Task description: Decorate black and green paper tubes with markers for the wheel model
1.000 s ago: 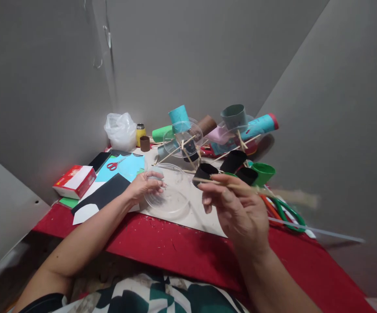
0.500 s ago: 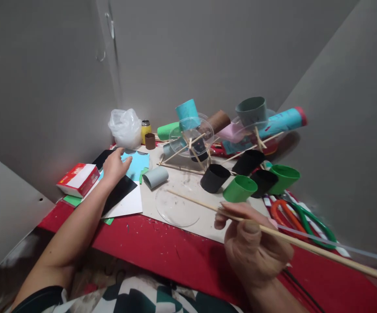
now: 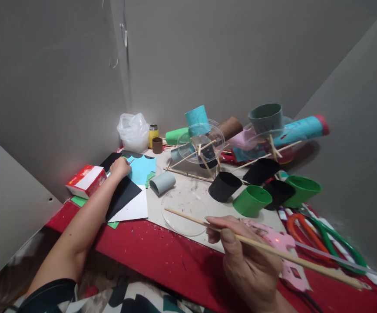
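My right hand [image 3: 247, 256] grips a long thin wooden stick [image 3: 185, 217] between thumb and fingers, its tip over a clear plastic disc [image 3: 183, 204]. Just behind that hand lies a pink hot glue gun [image 3: 284, 243] with a clear glue stick [image 3: 332, 252] in its back. My left hand [image 3: 120, 168] is closed at the edge of the light blue paper [image 3: 143, 169]; what its fingers pinch is hidden. Black paper [image 3: 125, 198] and white paper [image 3: 133, 208] lie under the left forearm. A grey paper tube [image 3: 163, 183] rests on its side nearby.
A stick frame with clear discs carries paper cups, among them a blue one [image 3: 197, 121] and a grey one [image 3: 266, 116]. Black cups [image 3: 224, 187] and green cups [image 3: 252, 201] stand at right, near orange-handled scissors [image 3: 309, 234]. A red box [image 3: 86, 180] and plastic bag [image 3: 133, 132] are left.
My left hand has gone from open fingers to closed at the blue paper. The view has shifted, and the glue gun now shows behind my right hand, which still holds the stick.
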A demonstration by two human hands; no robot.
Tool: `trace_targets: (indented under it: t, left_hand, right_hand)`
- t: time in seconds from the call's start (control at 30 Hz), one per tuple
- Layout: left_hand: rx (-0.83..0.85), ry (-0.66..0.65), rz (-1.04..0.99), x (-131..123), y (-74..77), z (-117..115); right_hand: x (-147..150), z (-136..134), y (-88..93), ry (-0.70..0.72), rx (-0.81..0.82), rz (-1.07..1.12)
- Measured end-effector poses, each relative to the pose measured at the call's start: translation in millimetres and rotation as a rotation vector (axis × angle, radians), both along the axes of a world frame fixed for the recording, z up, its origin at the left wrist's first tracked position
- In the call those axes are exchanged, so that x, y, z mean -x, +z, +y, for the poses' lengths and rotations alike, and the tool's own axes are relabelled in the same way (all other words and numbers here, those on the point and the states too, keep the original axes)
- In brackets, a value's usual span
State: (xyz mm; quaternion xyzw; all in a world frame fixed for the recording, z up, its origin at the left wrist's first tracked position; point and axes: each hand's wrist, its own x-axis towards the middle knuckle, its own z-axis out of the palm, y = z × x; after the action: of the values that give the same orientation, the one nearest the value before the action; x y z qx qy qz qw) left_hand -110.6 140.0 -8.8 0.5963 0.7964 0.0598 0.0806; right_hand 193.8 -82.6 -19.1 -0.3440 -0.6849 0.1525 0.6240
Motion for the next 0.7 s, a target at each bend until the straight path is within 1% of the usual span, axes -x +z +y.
trace_targets:
  t: [0.1, 0.17, 0.23, 0.37, 0.43, 0.5, 0.57, 0.7]
  left_hand:
    - [0.007, -0.002, 0.014, -3.0, 1.1, 1.5]
    - [0.003, -0.009, 0.029, -6.1, 1.9, 2.6]
    - [-0.009, -0.021, 0.043, -9.2, 2.5, 3.3]
    - [-0.057, -0.086, 0.039, -14.7, 2.1, 4.7]
    - [-0.068, -0.144, 0.016, -16.6, 1.3, 7.3]
    - [-0.058, -0.202, -0.014, -17.6, 0.3, 12.1]
    - [-0.038, -0.24, -0.049, -18.0, -0.8, 18.4]
    - [-0.012, -0.237, -0.152, -18.6, -2.5, 29.7]
  right_hand:
    - [-1.0, -0.7, -2.3, 0.0, 0.007, -0.009]
    - [-1.9, -1.4, -3.0, -0.036, -0.001, 0.016]
    - [-2.4, -1.4, -2.7, -0.125, -0.039, 0.103]
    - [-1.7, 2.3, -0.2, -0.378, -0.111, 0.398]
    - [-1.8, 5.2, 0.1, -0.444, -0.11, 0.46]
    - [-3.1, 7.5, -1.4, -0.448, -0.103, 0.42]
    - [-5.3, 9.2, -4.3, -0.416, -0.097, 0.351]
    - [-8.3, 12.4, -10.0, -0.379, -0.085, 0.278]
